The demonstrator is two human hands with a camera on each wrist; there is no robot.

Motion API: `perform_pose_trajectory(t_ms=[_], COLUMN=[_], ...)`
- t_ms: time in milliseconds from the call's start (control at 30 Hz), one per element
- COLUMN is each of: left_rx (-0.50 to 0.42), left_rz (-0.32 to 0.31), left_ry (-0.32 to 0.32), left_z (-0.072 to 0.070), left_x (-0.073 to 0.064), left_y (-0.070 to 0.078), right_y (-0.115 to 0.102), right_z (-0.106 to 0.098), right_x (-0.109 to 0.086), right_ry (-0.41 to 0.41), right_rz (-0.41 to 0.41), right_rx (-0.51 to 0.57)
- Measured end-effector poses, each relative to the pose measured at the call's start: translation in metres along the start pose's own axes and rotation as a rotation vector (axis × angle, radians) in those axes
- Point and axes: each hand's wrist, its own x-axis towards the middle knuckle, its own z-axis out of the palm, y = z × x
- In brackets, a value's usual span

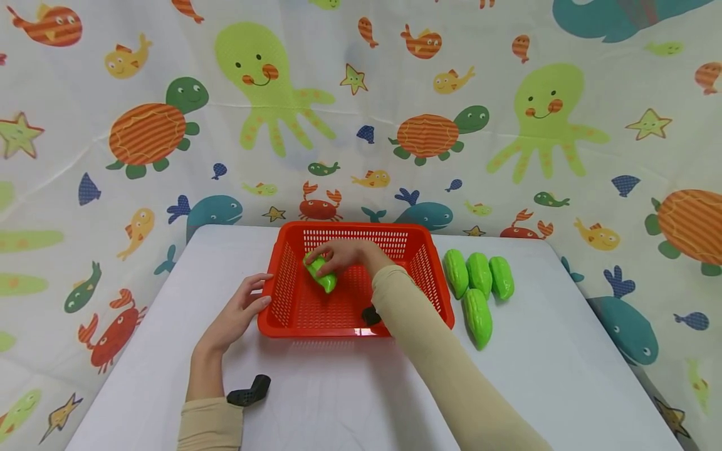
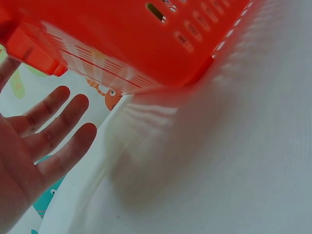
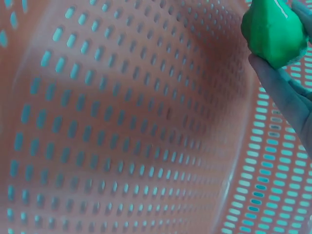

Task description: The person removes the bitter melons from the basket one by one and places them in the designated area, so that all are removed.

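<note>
A red plastic basket with perforated walls stands on the white table. Inside its left half, my right hand grips a bright green, ridged fruit with a tapered tip, held between thumb and fingers. The same fruit appears at the upper right of the right wrist view. My left hand touches the basket's left rim from outside, its fingers extended and spread in the left wrist view.
Several similar green fruits lie on the table just right of the basket. A black wrist device is at my left wrist. A white curtain printed with sea animals hangs behind the table.
</note>
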Motion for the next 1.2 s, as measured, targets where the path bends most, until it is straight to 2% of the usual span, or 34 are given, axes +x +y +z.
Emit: perform_pose_trajectory(t_ms=[267,400,533,833,1000,1133,1200], left_rx=[0.005,0.019,0.022,0.045,0.045,0.045,0.05], left_rz=[-0.013,-0.014,-0.007,-0.007,-0.01,-0.016,-0.019], left_ry=[-0.006,-0.006,-0.008,-0.013,-0.014,-0.018,-0.017], left_z=[0.001,0.0,0.001,-0.002,-0.001,0.002,0.003], left_x=[0.0,-0.001,-0.001,0.001,0.0,-0.002,-0.001], left_y=[0.001,0.003,0.002,-0.002,-0.001,0.0,0.001], right_y=[0.0,-0.004,-0.012,-0.023,-0.021,-0.013,-0.008], right_z=[-0.011,-0.018,-0.023,-0.022,-0.02,-0.019,-0.018], right_x=[-0.016,-0.029,-0.052,-0.103,-0.13,-0.155,-0.169], right_ry=[0.027,0.046,0.131,0.377,0.486,0.572,0.617], right_rz=[-0.021,-0.067,-0.095,-0.164,-0.206,-0.203,-0.175], right_rx=[-0.059,-0.184,-0.3,-0.231,-0.135,-0.107,-0.117])
